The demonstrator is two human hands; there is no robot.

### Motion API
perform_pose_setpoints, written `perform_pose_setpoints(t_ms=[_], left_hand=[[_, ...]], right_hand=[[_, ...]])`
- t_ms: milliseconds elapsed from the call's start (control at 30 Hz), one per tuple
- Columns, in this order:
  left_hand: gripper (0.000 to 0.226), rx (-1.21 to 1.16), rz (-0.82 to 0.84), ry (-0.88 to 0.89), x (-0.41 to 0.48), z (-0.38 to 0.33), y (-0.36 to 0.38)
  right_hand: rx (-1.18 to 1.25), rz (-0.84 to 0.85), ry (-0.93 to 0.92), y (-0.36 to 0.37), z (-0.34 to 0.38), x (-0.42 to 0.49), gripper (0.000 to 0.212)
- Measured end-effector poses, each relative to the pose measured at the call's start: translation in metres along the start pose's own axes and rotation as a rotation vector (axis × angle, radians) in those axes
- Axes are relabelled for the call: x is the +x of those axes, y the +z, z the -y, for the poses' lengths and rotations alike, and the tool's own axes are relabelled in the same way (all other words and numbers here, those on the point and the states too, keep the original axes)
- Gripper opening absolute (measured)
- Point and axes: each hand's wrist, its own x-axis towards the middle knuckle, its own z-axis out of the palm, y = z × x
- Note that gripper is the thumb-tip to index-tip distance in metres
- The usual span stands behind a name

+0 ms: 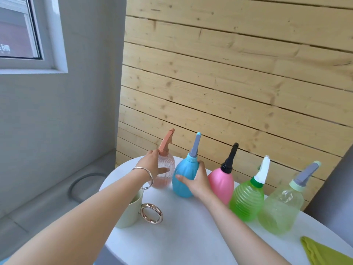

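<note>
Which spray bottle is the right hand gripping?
The blue spray bottle, second from the left, grey-nozzled: the right hand wraps its side, while the left hand holds the clear peach-topped bottle.

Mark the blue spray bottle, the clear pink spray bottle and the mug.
blue spray bottle (pixel 184 168): head view, upper body just below the neck.
clear pink spray bottle (pixel 162 181): head view, lower part of the ribbed body.
mug (pixel 128 215): head view, outer wall left of the ring handle.

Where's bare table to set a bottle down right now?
Free: the table in front of the blue bottle, between the mug and right forearm; also between the green bottle and green cloth. Crowded: the bottle row at the back.
</note>
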Motion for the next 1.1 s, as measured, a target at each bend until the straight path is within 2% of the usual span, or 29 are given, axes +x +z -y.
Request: perform_pose_setpoints(t_ms=[233,467,567,633,700,767,867,900,967,1100], left_hand=[[0.081,-0.061,-0.018,0.023,0.002,0.001,0.005],[0.081,-0.055,-0.013,-0.015,-0.013,-0.006,0.006],[0.067,0.0,-0.078,-0.075,-0.029,-0.021,0.004],[0.061,-0.09,-0.164,-0.122,-0.042,-0.032,0.004],[0.057,-0.222,-0.263,-0.132,-0.057,-0.042,0.006],[0.052,-0.331,-0.31,-0.061,-0.069,-0.048,0.011],[0.047,-0.409,-0.279,0.096,-0.083,-0.06,0.02],[0.045,-0.411,-0.261,0.132,-0.088,-0.064,0.022],[0.048,-0.41,-0.217,0.178,-0.095,-0.074,0.029],[0.071,-0.357,-0.115,0.19,-0.109,-0.087,0.038]], right_hand=[[-0.014,0.002,-0.019,0.0,-0.001,-0.002,0.081],[-0.033,-0.085,-0.077,-0.001,0.013,-0.019,0.083],[-0.016,-0.254,-0.258,-0.016,0.022,-0.05,0.054],[0.026,-0.436,-0.349,-0.027,0.021,-0.069,0.033],[0.098,-0.564,-0.323,-0.039,0.015,-0.079,0.031],[0.144,-0.608,-0.236,-0.049,0.011,-0.075,0.038],[0.155,-0.546,-0.058,-0.06,0.011,-0.056,0.06],[0.155,-0.516,-0.008,-0.062,0.013,-0.05,0.061],[0.155,-0.471,0.036,-0.065,0.015,-0.039,0.049],[0.093,-0.437,0.001,-0.072,0.016,-0.04,0.026]])
